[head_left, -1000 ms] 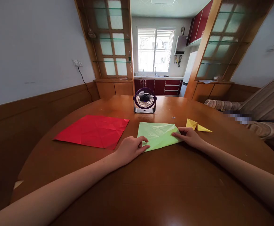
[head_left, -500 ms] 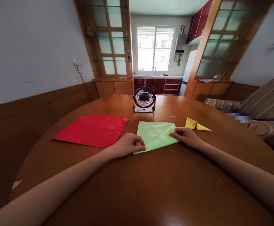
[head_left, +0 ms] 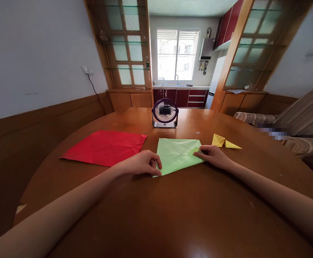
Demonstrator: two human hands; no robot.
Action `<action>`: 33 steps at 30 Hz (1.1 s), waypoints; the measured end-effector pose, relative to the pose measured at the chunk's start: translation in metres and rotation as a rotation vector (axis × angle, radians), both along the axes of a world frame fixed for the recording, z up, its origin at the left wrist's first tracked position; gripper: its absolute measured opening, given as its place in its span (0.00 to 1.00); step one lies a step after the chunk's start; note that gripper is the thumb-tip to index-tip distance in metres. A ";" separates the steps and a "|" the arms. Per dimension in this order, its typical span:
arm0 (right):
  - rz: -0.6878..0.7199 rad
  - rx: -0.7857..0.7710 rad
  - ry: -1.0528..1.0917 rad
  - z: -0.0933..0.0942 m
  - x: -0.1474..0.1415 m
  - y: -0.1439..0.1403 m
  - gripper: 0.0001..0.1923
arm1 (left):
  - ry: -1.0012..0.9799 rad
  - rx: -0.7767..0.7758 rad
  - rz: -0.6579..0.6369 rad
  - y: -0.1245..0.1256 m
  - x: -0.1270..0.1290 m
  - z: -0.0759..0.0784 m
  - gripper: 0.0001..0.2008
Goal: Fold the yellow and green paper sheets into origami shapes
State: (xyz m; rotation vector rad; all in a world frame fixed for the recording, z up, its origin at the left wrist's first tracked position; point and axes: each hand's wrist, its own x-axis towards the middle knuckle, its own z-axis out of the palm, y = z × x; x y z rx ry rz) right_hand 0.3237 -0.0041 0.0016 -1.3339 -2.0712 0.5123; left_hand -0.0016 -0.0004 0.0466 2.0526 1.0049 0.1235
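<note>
Green paper (head_left: pixel 176 154) lies between, seemingly under, both hands' fingers (head_left: pixel 156 165).

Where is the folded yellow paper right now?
The folded yellow paper lies on the table, right of the green sheet, just beyond the right hand.

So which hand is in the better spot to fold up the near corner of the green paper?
Probably the left hand: its fingers sit right at the green paper's near corner. The right hand presses the far-right edge.
</note>
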 end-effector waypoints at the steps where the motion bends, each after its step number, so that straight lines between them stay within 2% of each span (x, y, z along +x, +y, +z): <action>1: 0.001 0.003 -0.002 0.000 0.000 0.000 0.27 | 0.005 -0.004 -0.007 0.000 -0.001 0.001 0.17; 11: 0.009 -0.007 -0.013 0.001 0.000 -0.001 0.27 | 0.022 -0.046 -0.095 0.006 -0.010 0.004 0.15; 17: 0.018 -0.016 -0.005 0.002 0.000 -0.002 0.26 | 0.026 -0.106 -0.151 0.006 -0.012 0.009 0.18; 21: 0.020 -0.009 -0.001 0.000 0.000 -0.001 0.27 | 0.032 -0.070 -0.113 0.001 -0.008 0.011 0.18; 26: 0.019 -0.019 0.005 0.000 0.000 -0.001 0.27 | 0.032 0.022 -0.034 -0.001 -0.003 0.004 0.20; 33: 0.014 0.009 -0.009 0.001 0.000 -0.001 0.26 | 0.006 -0.001 -0.017 0.000 -0.002 0.000 0.21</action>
